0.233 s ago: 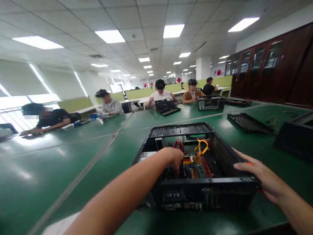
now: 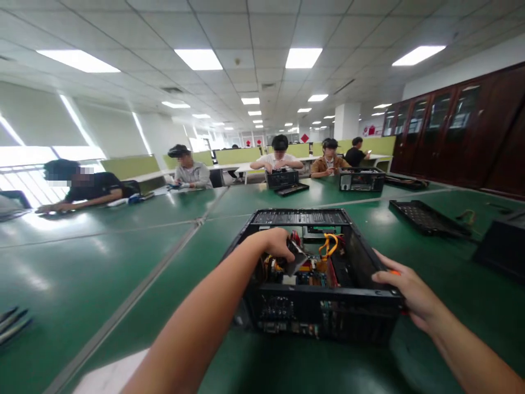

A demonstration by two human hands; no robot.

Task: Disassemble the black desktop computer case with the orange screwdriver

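A tilted plate [image 2: 297,265] inside the case [image 2: 328,294] is pinched from above by the left grip [image 2: 282,244]; its long axis cannot be told. The case is carried by the desk [image 2: 164,317] and clasped at its right side by the right grip [image 2: 400,282], farther from the plate. A yellow cable [image 2: 327,249] is seen between.

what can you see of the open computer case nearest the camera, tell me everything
The computer case is a black, metal-looking box lying on the green table, its upward side open. A slotted panel runs along the far side; the near face shows what look like ports low down. Inside are a yellow cable loop, red wires and crowded components. The left hand reaches inside, a dark flat piece at its fingertips; the right hand grips the near right corner.
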